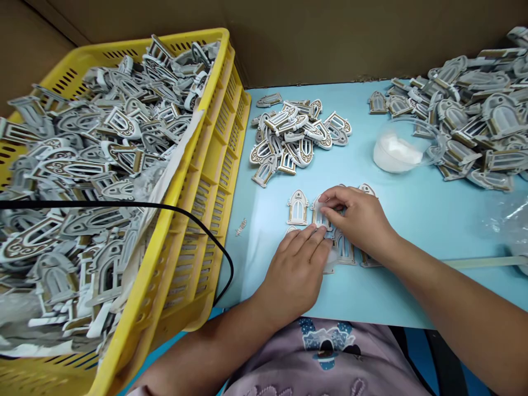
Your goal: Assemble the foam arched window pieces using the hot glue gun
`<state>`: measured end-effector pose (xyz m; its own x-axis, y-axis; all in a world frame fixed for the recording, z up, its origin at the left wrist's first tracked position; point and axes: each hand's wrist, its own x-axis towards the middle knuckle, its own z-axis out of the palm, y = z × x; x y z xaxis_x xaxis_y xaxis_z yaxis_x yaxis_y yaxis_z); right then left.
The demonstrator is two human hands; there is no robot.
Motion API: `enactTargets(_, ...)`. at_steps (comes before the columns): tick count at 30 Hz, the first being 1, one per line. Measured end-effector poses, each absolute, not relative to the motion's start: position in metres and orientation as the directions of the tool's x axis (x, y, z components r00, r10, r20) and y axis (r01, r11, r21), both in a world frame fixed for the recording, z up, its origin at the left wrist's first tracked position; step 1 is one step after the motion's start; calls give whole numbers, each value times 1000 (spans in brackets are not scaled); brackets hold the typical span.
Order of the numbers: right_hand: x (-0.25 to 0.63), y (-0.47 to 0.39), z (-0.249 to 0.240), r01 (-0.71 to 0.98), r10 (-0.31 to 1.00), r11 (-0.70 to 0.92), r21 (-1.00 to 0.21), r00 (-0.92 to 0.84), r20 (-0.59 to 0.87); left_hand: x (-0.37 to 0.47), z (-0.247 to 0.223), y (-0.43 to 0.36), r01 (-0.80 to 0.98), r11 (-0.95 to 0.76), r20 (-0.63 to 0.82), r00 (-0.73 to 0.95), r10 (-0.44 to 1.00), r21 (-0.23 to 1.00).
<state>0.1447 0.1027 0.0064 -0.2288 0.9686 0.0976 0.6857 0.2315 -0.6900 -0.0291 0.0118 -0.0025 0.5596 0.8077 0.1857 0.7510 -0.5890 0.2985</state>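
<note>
Small arched window-frame pieces, pale grey and white, lie in rows on the light blue table top in front of me. One window frame (pixel 297 208) stands apart at the left of the back row. My right hand (pixel 358 215) is over the frame beside it, thumb and forefinger closed in a pinch at its top; what they grip is too small to make out. Fingers stretched out, my left hand (pixel 297 268) rests on the front row and partly hides it. A whitish translucent piece (pixel 332 256) shows by its fingers.
A yellow plastic crate (pixel 225 165) full of similar frames stands at left, crossed by a black cable (pixel 193 214). A small heap of frames (pixel 295 132) lies at the back. At right are a clear bowl (pixel 398 151) with white contents, a larger heap (pixel 474 110) and plastic film (pixel 509 220).
</note>
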Motion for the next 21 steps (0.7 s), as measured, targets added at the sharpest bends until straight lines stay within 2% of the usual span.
enactTargets(10,150,101,3,783,900,435,-444,-398,178,-29,-3,12,757,-585,192,553,811,290)
enactTargets(16,150,97,3,763,851,523,-380,-494,179,-28,-5,15,747,-581,224,537,814,323)
enactTargets(19,151,98,5,751,852,520,-407,-491,183,-29,-1,17,712,-565,243,511,824,417)
enactTargets(21,154,96,14,743,864,501,-445,-455,213,-28,6,17,639,-512,271,442,855,574)
